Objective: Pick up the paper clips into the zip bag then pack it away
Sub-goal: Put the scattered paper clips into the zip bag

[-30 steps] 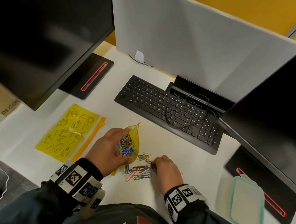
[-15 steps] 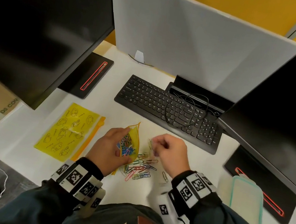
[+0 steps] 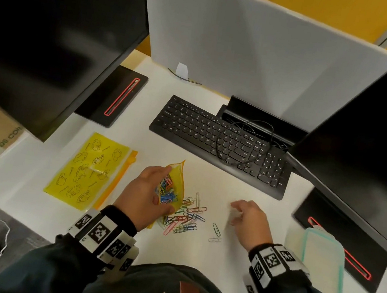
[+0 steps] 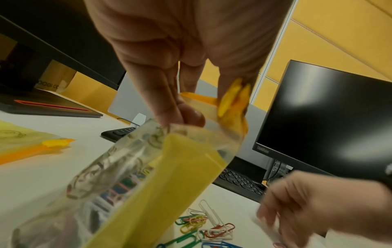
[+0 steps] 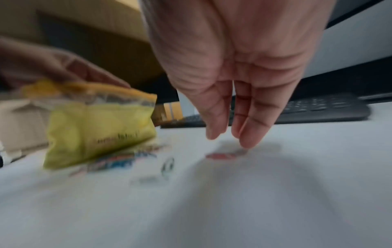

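Note:
My left hand (image 3: 147, 194) grips a small yellow zip bag (image 3: 174, 188) by its orange top edge and holds its mouth open; coloured paper clips show inside it. In the left wrist view the thumb and fingers pinch the zip bag (image 4: 174, 167) at the rim. A pile of loose coloured paper clips (image 3: 186, 218) lies on the white desk just right of the bag, with two single clips (image 3: 216, 232) farther right. My right hand (image 3: 247, 217) hovers low over the desk right of the pile, fingers straight and pointing down, holding nothing. Its fingertips (image 5: 246, 141) are just above a red clip (image 5: 220, 156).
A second, larger yellow zip bag (image 3: 90, 171) lies flat at the left. A black keyboard (image 3: 220, 145) with a looped cable sits behind. A lidded plastic container (image 3: 321, 260) stands at the right, with monitor bases (image 3: 112, 96) and screens on both sides.
My right hand lifted a clip from the pile up to the bag's mouth, then swung away right and down to the desk, now empty. The left hand and bag stayed put.

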